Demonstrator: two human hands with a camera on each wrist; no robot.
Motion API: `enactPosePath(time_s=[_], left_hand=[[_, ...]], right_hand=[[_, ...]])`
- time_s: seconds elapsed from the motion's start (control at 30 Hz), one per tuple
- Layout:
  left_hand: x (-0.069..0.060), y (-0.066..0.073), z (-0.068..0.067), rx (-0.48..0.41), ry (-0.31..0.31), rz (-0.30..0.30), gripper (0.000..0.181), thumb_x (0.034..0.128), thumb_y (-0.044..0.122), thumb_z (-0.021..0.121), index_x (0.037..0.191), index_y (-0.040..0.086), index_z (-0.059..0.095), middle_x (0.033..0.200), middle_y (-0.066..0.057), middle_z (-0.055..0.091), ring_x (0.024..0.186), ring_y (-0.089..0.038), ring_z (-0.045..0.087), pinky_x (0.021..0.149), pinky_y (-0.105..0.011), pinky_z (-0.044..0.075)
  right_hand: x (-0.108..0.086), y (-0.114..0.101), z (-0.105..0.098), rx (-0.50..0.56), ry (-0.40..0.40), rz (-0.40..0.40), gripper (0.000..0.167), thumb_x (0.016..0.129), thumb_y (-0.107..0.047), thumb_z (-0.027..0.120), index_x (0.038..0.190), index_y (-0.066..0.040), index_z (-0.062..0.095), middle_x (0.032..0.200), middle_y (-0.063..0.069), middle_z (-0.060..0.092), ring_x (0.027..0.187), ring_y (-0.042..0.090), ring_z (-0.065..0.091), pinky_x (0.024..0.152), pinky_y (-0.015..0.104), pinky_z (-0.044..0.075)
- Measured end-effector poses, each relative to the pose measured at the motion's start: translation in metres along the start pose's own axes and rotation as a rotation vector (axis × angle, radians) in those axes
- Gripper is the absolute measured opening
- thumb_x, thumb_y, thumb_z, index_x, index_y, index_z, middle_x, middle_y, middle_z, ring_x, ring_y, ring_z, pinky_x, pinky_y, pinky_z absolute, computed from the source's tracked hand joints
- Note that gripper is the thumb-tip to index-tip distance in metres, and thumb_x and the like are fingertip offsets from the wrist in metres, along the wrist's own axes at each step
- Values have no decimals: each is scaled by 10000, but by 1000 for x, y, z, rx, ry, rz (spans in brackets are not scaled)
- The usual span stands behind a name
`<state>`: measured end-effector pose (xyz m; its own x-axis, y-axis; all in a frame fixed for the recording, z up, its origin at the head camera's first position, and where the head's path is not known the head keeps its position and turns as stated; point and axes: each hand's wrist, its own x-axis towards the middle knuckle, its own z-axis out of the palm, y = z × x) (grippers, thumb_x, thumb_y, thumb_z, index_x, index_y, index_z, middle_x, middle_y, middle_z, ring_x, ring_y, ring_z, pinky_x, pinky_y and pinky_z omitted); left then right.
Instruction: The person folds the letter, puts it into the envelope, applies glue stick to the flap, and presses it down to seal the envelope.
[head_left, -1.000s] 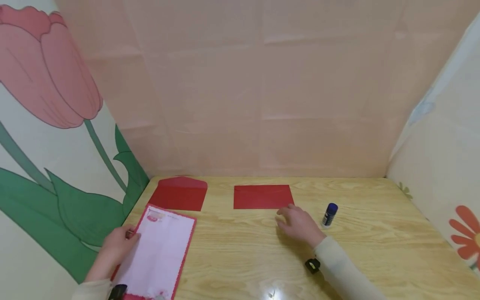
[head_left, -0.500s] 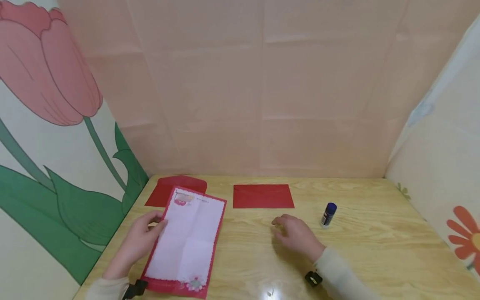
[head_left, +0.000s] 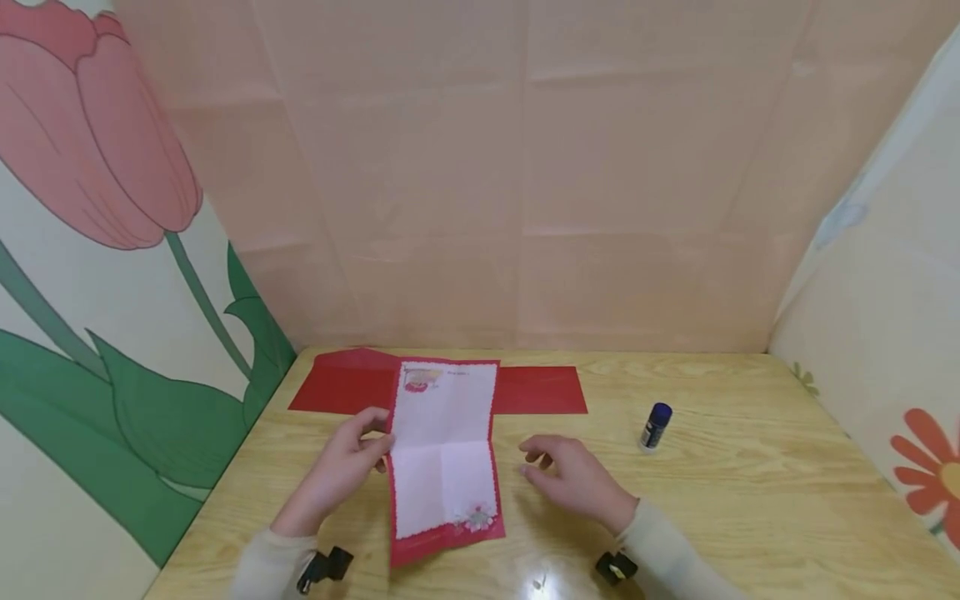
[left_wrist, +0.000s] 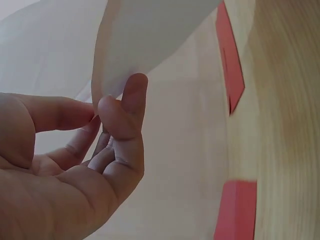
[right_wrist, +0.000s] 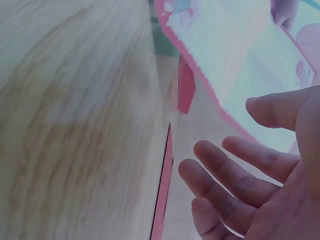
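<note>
A sheet of letter paper [head_left: 442,467] with a red border, a flower print at its lower right and crease lines stands raised over the table in the head view. My left hand [head_left: 345,467] pinches its left edge between thumb and fingers; in the left wrist view the pale back of the sheet [left_wrist: 145,40] rises from the fingertips. To the right of the sheet my right hand [head_left: 573,479] hovers, fingers loosely bent and holding nothing. In the right wrist view a gap separates the right fingers [right_wrist: 235,175] from most of the sheet's edge.
Behind the sheet lie a red envelope [head_left: 337,387] with its flap up, at left, and a second red envelope [head_left: 543,390], both partly covered by the sheet in the head view. A glue stick [head_left: 656,427] with a blue cap stands upright at right on the wooden table [head_left: 750,483].
My left hand has carried the letter paper rightward from the table's left side to the middle, turning it upright. My right hand has drifted slightly left and down.
</note>
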<state>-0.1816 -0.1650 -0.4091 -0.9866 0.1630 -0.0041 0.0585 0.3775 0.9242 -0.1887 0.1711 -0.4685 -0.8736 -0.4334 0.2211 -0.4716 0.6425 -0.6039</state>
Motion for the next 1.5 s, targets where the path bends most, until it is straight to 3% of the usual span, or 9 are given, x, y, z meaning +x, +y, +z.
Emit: enactPosePath(time_s=[0.17, 0.3, 0.43, 0.57, 0.77, 0.9, 1.03, 1.3, 1.5], left_hand=[[4, 0, 16, -72, -104, 30, 319, 969, 70, 635, 1279, 49, 563, 1219, -150, 587, 867, -245, 659, 739, -323, 572], [9, -2, 26, -108, -150, 44, 322, 969, 82, 641, 1277, 38, 559, 1232, -157, 581, 904, -247, 658, 759, -329, 575], [15, -4, 35, -127, -160, 51, 305, 972, 88, 639, 1263, 34, 568, 1230, -159, 582, 903, -246, 656, 760, -331, 575], [21, -6, 43, -139, -142, 47, 290, 963, 77, 642, 1244, 32, 584, 1210, -154, 595, 908, -240, 639, 771, -336, 571], [27, -10, 54, -161, -140, 30, 280, 958, 95, 655, 1219, 18, 589, 1173, -152, 608, 895, -226, 627, 782, -356, 570], [28, -14, 57, -138, -218, 25, 240, 977, 138, 645, 1178, 17, 593, 1089, -122, 636, 855, -203, 609, 728, -371, 560], [29, -18, 60, -131, -300, 60, 175, 1020, 141, 575, 1106, -9, 600, 946, -108, 658, 788, -186, 599, 665, -339, 532], [32, -23, 62, -191, -302, 82, 192, 1038, 107, 527, 1161, 3, 631, 914, -94, 685, 769, -161, 607, 659, -322, 527], [33, -26, 62, -210, -303, 78, 225, 1037, 91, 521, 1209, 12, 642, 940, -94, 690, 791, -159, 608, 659, -294, 523]], right_hand=[[2, 0, 1, 50, 18, 74, 314, 937, -181, 697, 1217, -44, 658, 1027, 42, 715, 857, 132, 647, 740, 281, 554], [3, 4, 0, 114, 35, 138, 318, 930, -199, 709, 1219, -91, 634, 993, -2, 718, 872, 127, 647, 758, 287, 550], [0, 10, -4, 210, 70, 195, 238, 928, -228, 721, 1120, -129, 622, 940, -35, 721, 855, 134, 638, 742, 289, 537], [-2, 15, -12, 326, 125, 256, 219, 923, -231, 731, 1019, -97, 586, 879, -8, 710, 809, 157, 616, 657, 266, 500], [-7, 22, -21, 441, 127, 352, 215, 948, -219, 702, 1010, -63, 568, 888, 50, 715, 814, 211, 623, 645, 263, 485], [-11, 23, -28, 468, 121, 350, 241, 962, -236, 684, 1027, -46, 550, 887, 70, 720, 845, 249, 623, 643, 260, 468], [-14, 24, -33, 488, 123, 323, 272, 962, -241, 683, 1045, -23, 545, 860, 94, 716, 830, 251, 620, 643, 266, 462], [-18, 29, -42, 527, 102, 264, 274, 970, -212, 670, 1134, -12, 579, 921, 121, 725, 843, 180, 672, 800, 340, 562], [-20, 34, -42, 542, 88, 243, 252, 979, -199, 657, 1118, 0, 584, 952, 132, 732, 855, 184, 679, 824, 358, 568]])
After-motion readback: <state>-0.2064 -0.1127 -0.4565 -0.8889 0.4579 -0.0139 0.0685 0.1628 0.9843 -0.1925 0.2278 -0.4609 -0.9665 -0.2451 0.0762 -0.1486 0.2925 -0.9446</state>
